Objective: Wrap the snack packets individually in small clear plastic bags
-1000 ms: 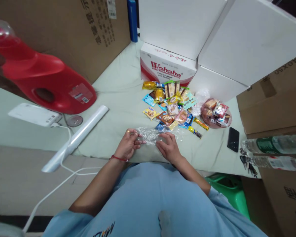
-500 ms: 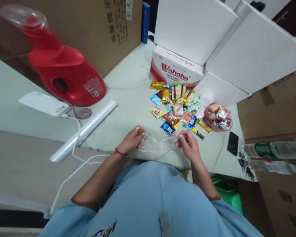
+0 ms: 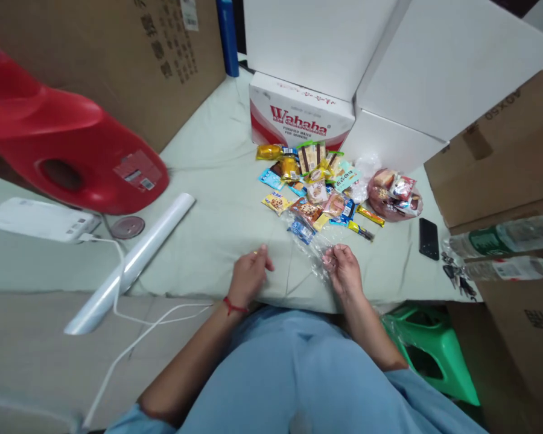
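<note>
My right hand [image 3: 344, 268] pinches a clear plastic bag [image 3: 315, 253] between thumb and fingers. The bag hangs crumpled to the left of that hand, and its far end lies over a blue snack packet [image 3: 302, 231]. To the left, my left hand [image 3: 251, 277] is off the bag, holding nothing, its fingers loosely bent and a little apart above the cloth. Beyond both hands is a pile of wrapped snacks, among them a yellow cookie packet [image 3: 276, 203] and a brown cookie packet [image 3: 306, 209]. A round pinkish bowl [image 3: 391, 211] of snacks sits at the pile's right.
A Wahaba-style white and red carton [image 3: 301, 114] stands behind the snacks. On the left are a red jug [image 3: 90, 144], a white power bank [image 3: 36, 220] and a shiny roll [image 3: 131, 265]. A phone [image 3: 429, 239], keys [image 3: 457, 274] and bottles [image 3: 502, 238] lie right; below is a green stool [image 3: 438, 349].
My left hand has let go of the plastic bag, which both hands held between them before. The bag now hangs from my right hand alone. The view has shifted to the right.
</note>
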